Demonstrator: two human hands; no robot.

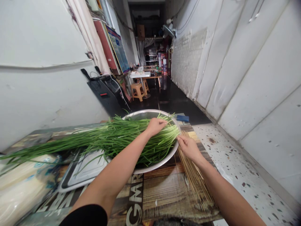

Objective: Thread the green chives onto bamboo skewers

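A large heap of garlic chives (131, 135) lies across a round metal basin (154, 169), pale stem ends to the right and long green leaves trailing out to the left. My left hand (157, 126) rests over the heap, thumb and fingers pinched at the pale stems. At the basin's right rim, my right hand (189, 147) is closed in a pinch against the stem ends; whatever sits between its fingertips is too small to make out. Thin bamboo skewers (194, 179) lie in a loose bundle on the table beneath my right hand and forearm.
Left of the basin are a metal-rimmed tray (68, 175) and a clear plastic bag (25, 185) with pale contents. A small blue box (182, 118) sits behind the basin on the wood-patterned table (164, 194). Farther off stand a white table (140, 74) and stools (138, 91).
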